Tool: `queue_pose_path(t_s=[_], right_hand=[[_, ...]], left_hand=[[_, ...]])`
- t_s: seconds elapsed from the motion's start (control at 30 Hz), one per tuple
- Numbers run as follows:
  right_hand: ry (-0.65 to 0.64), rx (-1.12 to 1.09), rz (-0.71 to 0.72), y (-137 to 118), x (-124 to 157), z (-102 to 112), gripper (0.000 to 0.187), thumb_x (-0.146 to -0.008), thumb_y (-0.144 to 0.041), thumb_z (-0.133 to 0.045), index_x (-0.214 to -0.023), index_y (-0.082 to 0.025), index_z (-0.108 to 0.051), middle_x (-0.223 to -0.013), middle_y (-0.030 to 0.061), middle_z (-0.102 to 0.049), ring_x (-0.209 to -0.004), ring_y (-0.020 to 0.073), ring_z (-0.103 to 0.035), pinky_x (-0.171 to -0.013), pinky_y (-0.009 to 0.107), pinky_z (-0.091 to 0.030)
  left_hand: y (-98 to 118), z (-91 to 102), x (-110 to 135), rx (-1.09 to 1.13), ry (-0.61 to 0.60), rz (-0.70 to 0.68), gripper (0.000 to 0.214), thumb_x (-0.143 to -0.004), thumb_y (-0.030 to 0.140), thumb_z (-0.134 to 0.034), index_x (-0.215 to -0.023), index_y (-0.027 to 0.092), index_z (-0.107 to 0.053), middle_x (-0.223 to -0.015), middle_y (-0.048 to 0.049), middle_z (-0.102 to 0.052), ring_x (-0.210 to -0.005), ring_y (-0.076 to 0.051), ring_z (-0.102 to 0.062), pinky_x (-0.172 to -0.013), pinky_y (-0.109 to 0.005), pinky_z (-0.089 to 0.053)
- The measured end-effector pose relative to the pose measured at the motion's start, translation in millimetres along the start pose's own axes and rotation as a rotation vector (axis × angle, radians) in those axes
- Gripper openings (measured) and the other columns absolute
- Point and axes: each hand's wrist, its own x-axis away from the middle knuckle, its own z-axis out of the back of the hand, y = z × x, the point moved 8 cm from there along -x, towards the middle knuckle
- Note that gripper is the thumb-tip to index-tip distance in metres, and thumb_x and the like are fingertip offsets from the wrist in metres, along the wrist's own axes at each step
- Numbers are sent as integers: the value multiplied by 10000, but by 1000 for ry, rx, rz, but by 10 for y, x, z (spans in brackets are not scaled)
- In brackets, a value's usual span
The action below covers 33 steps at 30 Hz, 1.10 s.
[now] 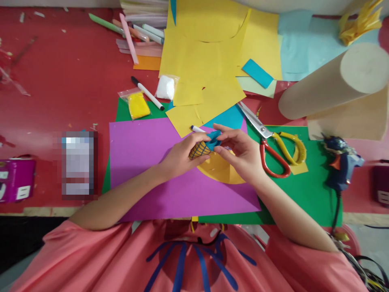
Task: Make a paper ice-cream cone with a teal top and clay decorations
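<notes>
My left hand [179, 156] is closed round a small yellow paper cone [199, 149] marked with a dark grid. My right hand [241, 152] pinches a crumpled piece of blue paper [213, 138] at the cone's open end. Both hands hover over a purple sheet [146, 162] and a yellow paper half-disc [220, 170]. A marker [197, 129] lies just beyond my fingers.
Scissors with red and yellow handles [273, 146] lie right of my hands on a green sheet [306, 190]. A blue glue gun [342, 162] sits at the right edge. Yellow sheets [209, 52], a paper roll [328, 81], clay packets [138, 104], a marker [147, 93] and pens [133, 30] lie farther back.
</notes>
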Motion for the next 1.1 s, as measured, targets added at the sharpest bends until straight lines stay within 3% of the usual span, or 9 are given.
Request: queue_pose_path(t_s=[0.17,0.37,0.5,0.6,0.77,0.93,1.03,1.1], right_hand=[[11,43,63,-3,15,-24,152,-842,-193,-713,-968,-209,-632,-1321,116,-658,-1128,198,-681,-834,323,-592],[58,173,151,-60,80,-50,175,-838,-228,-737,-985,-212,-643,-1300,101,-685,-1012,185,-715,-822,331,-599],[39,260,178,-84,134,-106,185,-869,-257,-708,-1044,-222,-661,-1345,102,-662,-1038,200,-712,-853,355,-594],[24,306,194,-99,170,-154,216,-886,-274,-686,-1099,-244,-661,-1411,89,-614,-1080,214,-702,-917,396,-583],[16,387,268,-179,185,-229,187,-903,-274,-657,-1087,-247,-681,-1380,103,-630,-1179,250,-660,-973,447,-568],[-25,461,407,-321,183,-293,182,-913,-229,-632,-1085,-262,-680,-1242,99,-692,-1177,241,-654,-974,438,-560],[-64,446,459,-387,203,-302,276,-910,-210,-632,-1179,-270,-631,-1272,103,-678,-1210,247,-635,-992,445,-540],[-52,382,420,-373,197,-262,354,-908,-220,-636,-1253,-280,-580,-1336,103,-637,-1289,250,-576,-1037,452,-510]], left_hand=[[-23,-7,8,20,12,-13,433,-901,361,-645,-1279,293,-443,-1227,-43,-649,-1130,-179,-662,-894,-281,-554],[-67,-53,22,94,-26,14,596,-908,379,-622,-1411,306,-312,-1397,-98,-549,-1267,-230,-593,-988,-348,-532],[4,-70,-6,133,-50,20,544,-920,372,-590,-1399,301,-342,-1384,-110,-559,-1246,-230,-603,-976,-346,-534],[-20,-71,-23,208,-27,106,565,-873,432,-641,-1351,285,-378,-1381,-127,-558,-1209,-235,-624,-943,-343,-546],[-118,-119,-40,263,-63,281,461,-781,411,-712,-1148,231,-499,-1068,-43,-669,-898,-166,-682,-749,-270,-549],[-37,-107,-132,330,-39,204,362,-767,374,-714,-1032,203,-537,-959,-21,-669,-851,-148,-648,-728,-267,-529],[-11,-95,-167,412,-10,196,401,-753,457,-746,-971,196,-534,-865,-4,-639,-767,-128,-619,-684,-257,-516],[10,-74,-181,483,8,203,424,-744,501,-761,-918,203,-516,-807,16,-603,-702,-108,-586,-649,-248,-504]])
